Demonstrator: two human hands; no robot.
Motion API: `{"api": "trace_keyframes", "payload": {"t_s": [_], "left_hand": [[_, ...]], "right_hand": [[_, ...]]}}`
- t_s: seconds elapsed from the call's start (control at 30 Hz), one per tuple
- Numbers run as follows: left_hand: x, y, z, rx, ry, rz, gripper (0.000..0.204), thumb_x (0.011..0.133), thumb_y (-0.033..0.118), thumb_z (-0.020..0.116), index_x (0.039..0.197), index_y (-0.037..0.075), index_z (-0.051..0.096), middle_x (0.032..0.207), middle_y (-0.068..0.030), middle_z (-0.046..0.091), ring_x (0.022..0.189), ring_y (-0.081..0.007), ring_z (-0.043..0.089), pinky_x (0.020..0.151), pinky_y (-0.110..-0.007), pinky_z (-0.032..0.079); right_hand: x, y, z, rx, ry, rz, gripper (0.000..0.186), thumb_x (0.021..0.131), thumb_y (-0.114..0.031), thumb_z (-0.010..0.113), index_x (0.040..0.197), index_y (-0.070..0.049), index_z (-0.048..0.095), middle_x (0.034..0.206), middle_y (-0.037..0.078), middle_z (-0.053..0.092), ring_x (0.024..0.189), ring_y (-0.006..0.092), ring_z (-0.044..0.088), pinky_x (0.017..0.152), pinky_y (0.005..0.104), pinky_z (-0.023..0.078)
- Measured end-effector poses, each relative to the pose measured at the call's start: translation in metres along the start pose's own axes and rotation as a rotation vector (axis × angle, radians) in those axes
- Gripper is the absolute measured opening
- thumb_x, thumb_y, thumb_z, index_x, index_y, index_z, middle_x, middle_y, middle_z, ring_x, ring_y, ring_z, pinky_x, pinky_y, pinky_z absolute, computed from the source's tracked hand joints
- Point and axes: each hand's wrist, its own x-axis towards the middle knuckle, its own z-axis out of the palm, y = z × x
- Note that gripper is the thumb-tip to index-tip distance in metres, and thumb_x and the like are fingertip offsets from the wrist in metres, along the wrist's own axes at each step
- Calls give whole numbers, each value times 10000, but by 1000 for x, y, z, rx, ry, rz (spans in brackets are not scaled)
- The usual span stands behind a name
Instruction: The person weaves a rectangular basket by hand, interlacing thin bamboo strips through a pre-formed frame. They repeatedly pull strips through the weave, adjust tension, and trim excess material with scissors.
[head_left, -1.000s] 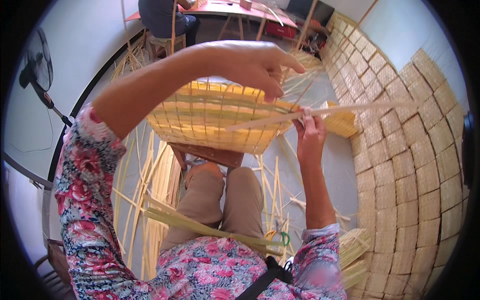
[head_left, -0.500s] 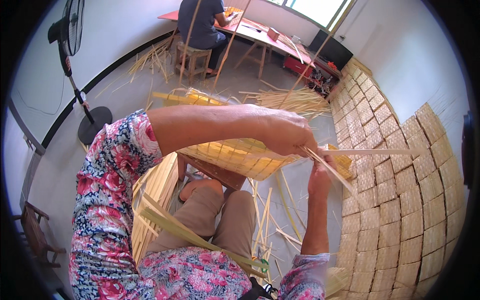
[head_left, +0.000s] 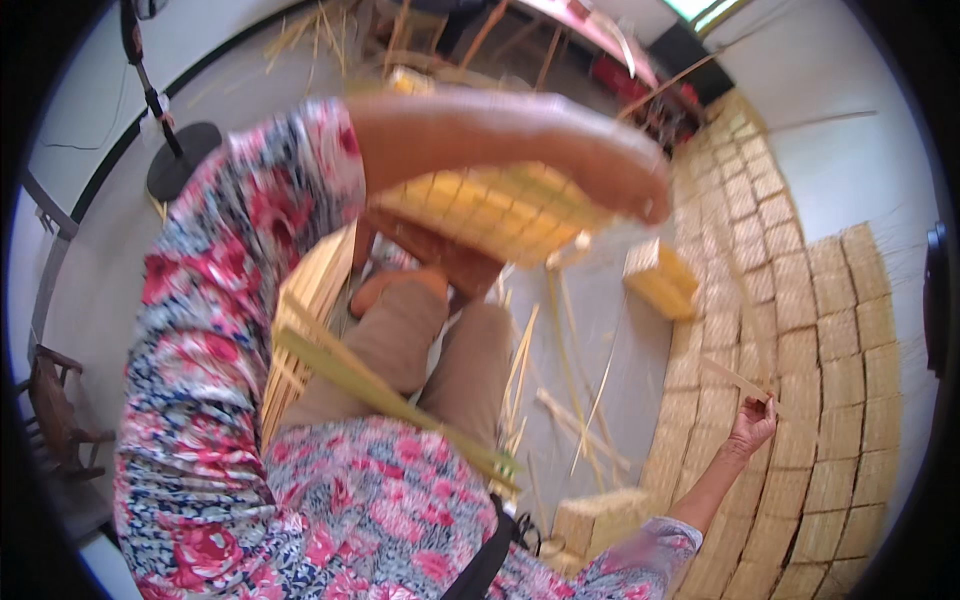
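My left arm reaches across the upper middle, and my left hand (head_left: 635, 188) is smeared by motion, so its fingers cannot be read. Under that arm a yellow woven bamboo piece (head_left: 490, 210) slopes over a brown wooden stool (head_left: 440, 250). Far out to the right, my right hand (head_left: 755, 425) is closed in a pinch on a thin pale bamboo strip (head_left: 738, 378). It is in front of the stacked woven bundles. A long greenish strip (head_left: 380, 392) lies across my lap.
Stacked woven bundles (head_left: 830, 350) line the right side. Two blocky woven pieces stand on the floor, one (head_left: 665, 280) by the stack, the other (head_left: 600, 520) near my right sleeve. Split strips (head_left: 310, 320) lie left of my legs. A fan base (head_left: 185, 160) stands far left.
My hands, close together before, are now far apart. My right hand has swung right and nearer with the strip. My left arm has risen in view, and the view has shifted.
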Motion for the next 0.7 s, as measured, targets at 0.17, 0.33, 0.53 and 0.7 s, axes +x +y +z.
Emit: {"api": "trace_keyframes", "payload": {"t_s": [0.17, 0.33, 0.53, 0.7], "left_hand": [[-29, -35, -1, 50, -56, 145, 120, 909, 128, 636, 867, 19, 665, 798, -127, 649, 724, -252, 638, 630, -376, 489], [-22, -29, 1, -61, -115, 10, 158, 891, 176, 631, 821, 39, 666, 675, -154, 612, 625, -263, 585, 641, -395, 461], [-30, -24, 2, 146, -82, 70, 184, 908, 199, 633, 841, 32, 673, 740, -131, 641, 628, -236, 570, 648, -398, 462], [-48, -28, 23, -92, -226, -116, 288, 1022, 207, 543, 1161, -32, 623, 1115, -169, 662, 1056, -306, 619, 955, -389, 470]], "right_hand": [[-73, 43, -74, -93, -21, 376, 221, 994, -44, 545, 1158, 56, 653, 1057, 155, 710, 920, 228, 671, 787, 366, 558], [-177, 140, 21, -368, -53, 669, 160, 997, -82, 595, 1125, 0, 644, 1006, 81, 687, 879, 148, 645, 717, 276, 537], [-240, 208, 84, -380, -96, 948, 159, 974, -84, 633, 1112, -6, 642, 1019, 77, 692, 907, 158, 674, 772, 309, 566], [-252, 198, 67, -488, -125, 1016, 208, 974, -165, 642, 1112, -13, 608, 1141, 122, 690, 944, 233, 682, 794, 388, 568]]}}
